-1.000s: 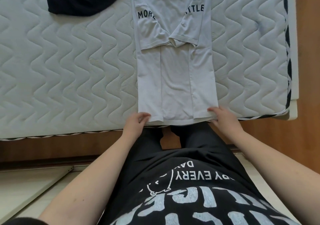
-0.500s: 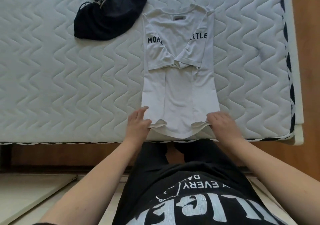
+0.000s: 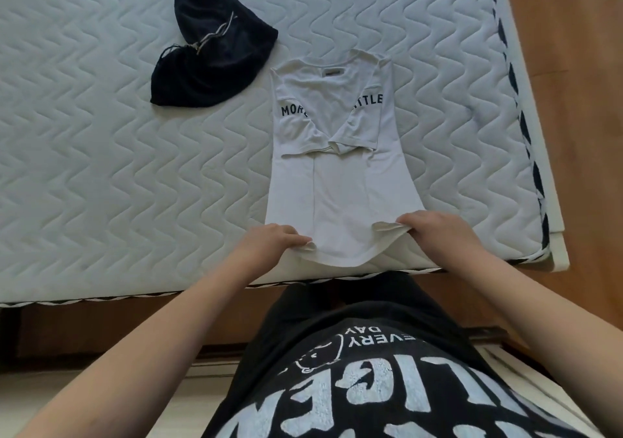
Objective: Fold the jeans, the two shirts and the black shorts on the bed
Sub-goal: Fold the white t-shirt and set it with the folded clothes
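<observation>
A white T-shirt (image 3: 337, 181) with dark lettering lies lengthwise on the bed (image 3: 101, 154), its sides and sleeves folded inward into a narrow strip. My left hand (image 3: 269, 243) pinches the bottom hem at its left corner. The hem's right corner is gripped by my right hand (image 3: 438, 232) and raised slightly off the mattress. Crumpled black shorts (image 3: 212, 56) with a light drawstring lie at the far left of the shirt. No jeans or second shirt are in view.
The quilted white mattress stretches wide to the left of the shirt. Its near edge (image 3: 168, 294) runs just below my hands, and its right edge (image 3: 536, 168) borders a wooden floor (image 3: 580, 66).
Both hands have taken hold of the hem corners and lifted them a little off the mattress. My view has tilted up, bringing the black shorts fully into sight.
</observation>
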`<state>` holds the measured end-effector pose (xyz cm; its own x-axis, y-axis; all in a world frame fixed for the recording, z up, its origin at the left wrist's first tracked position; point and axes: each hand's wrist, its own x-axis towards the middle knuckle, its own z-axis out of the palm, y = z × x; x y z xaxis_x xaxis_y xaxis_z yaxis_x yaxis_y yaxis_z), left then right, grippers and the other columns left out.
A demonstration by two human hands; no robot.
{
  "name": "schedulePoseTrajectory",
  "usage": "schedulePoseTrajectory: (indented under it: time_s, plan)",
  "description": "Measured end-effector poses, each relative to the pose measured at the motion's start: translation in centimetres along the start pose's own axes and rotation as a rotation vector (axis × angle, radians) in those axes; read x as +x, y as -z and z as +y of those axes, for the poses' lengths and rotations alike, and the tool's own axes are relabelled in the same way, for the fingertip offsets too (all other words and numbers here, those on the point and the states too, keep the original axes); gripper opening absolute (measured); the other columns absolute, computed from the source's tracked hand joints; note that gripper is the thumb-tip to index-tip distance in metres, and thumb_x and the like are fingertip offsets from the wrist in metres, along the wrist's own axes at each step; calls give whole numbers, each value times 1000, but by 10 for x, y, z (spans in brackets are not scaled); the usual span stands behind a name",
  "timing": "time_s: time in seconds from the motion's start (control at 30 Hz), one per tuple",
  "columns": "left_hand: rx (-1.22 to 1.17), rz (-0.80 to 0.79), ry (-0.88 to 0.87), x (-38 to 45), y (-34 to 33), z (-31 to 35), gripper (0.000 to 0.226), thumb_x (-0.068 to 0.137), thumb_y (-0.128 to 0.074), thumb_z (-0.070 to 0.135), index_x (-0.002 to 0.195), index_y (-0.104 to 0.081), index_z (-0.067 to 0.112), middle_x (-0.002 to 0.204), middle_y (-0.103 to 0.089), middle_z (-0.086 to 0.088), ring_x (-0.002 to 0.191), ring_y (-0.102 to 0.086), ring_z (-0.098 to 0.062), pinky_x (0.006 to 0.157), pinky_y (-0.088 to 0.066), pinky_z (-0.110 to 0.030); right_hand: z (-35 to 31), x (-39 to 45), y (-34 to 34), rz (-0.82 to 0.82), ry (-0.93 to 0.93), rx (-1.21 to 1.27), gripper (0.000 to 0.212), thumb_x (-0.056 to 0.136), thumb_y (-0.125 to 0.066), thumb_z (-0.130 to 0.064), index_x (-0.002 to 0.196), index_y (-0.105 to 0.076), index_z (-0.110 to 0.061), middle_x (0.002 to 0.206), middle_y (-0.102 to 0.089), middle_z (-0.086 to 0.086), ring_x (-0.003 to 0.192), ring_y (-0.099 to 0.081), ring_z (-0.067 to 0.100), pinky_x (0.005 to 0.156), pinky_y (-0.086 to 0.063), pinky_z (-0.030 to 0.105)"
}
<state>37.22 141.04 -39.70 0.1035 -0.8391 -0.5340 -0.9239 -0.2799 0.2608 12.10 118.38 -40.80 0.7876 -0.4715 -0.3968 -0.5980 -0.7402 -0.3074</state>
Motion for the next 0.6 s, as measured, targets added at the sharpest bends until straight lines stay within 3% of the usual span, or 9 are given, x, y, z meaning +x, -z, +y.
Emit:
schedulePoseTrajectory:
  time_s: [0.1, 0.2, 0.3, 0.47, 0.6]
  plan:
    - [-47, -7, 17, -14, 4, 2, 67, 89, -38, -6, 134, -56, 40, 128, -56, 9, 112, -55, -20, 71, -35, -30, -14, -19, 7, -67, 29, -33, 28, 94, -51, -19, 120, -61, -16, 118, -64, 3, 111, -56, 27, 85, -44, 39]
    - [-79, -3, -7, -28, 3, 2, 54, 90, -43, 3, 127, -62, 37, 119, -58, 9, 111, -53, -17, 70, -32, -27, -31, -42, 19, -213, -3, -95, 22, 92, -48, -26, 113, -56, -21, 108, -64, 1, 98, -59, 25, 76, -46, 38]
    - [-199, -2, 22, -45, 2, -3, 42, 90, -47, 11, 120, -68, 33, 110, -61, 10, 103, -57, -16, 75, -42, -30, -40, -63, 28, -250, 11, -168, 23, 95, -45, -34, 113, -56, -25, 102, -67, -1, 92, -61, 24, 66, -42, 33]
    - [-324, -48, 19, -59, 3, -15, 39, 89, -52, 11, 121, -67, 27, 114, -64, 8, 104, -61, -20, 86, -49, -39, -38, -76, 36, -239, -13, -109, 39, 98, -48, -26, 136, -52, -33, 123, -66, 0, 109, -61, 22, 84, -45, 33]
    - [-327, -70, 57, -47, 12, -17, 42, 94, -45, 7, 129, -58, 24, 126, -63, 1, 111, -57, -23, 82, -40, -29, -35, -59, 32, -242, -47, -81, 35, 102, -44, -34, 137, -50, -38, 128, -64, 0, 114, -59, 25, 85, -44, 34]
